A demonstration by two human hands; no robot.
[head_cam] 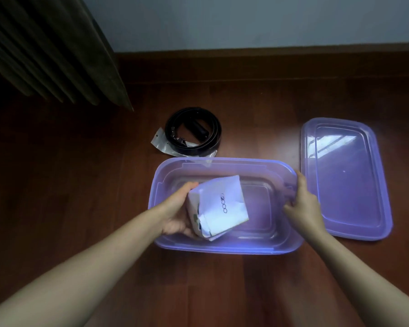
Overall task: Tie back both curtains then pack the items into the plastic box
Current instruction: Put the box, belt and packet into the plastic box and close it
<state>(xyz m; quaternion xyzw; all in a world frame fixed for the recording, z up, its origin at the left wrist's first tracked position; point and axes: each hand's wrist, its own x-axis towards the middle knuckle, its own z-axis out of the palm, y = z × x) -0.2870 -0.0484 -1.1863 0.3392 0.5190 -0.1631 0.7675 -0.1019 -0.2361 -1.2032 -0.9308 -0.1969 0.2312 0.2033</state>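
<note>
A translucent purple plastic box [224, 247] stands open on the wooden floor in front of me. My left hand [178, 212] holds a white folded packet [220, 205] with small rings printed on it, tilted over the inside of the box. My right hand [301, 202] grips the box's right rim. Behind the box lies a coiled black belt [194, 134] on a clear plastic bag [158, 138]. The dark olive curtain [50, 48] hangs at the upper left, its hem just above the floor.
The box's purple lid [347, 178] lies flat on the floor to the right of the box. A pale wall with a wooden skirting board [269, 55] runs across the back. Dark wooden floor [69, 185] surrounds everything.
</note>
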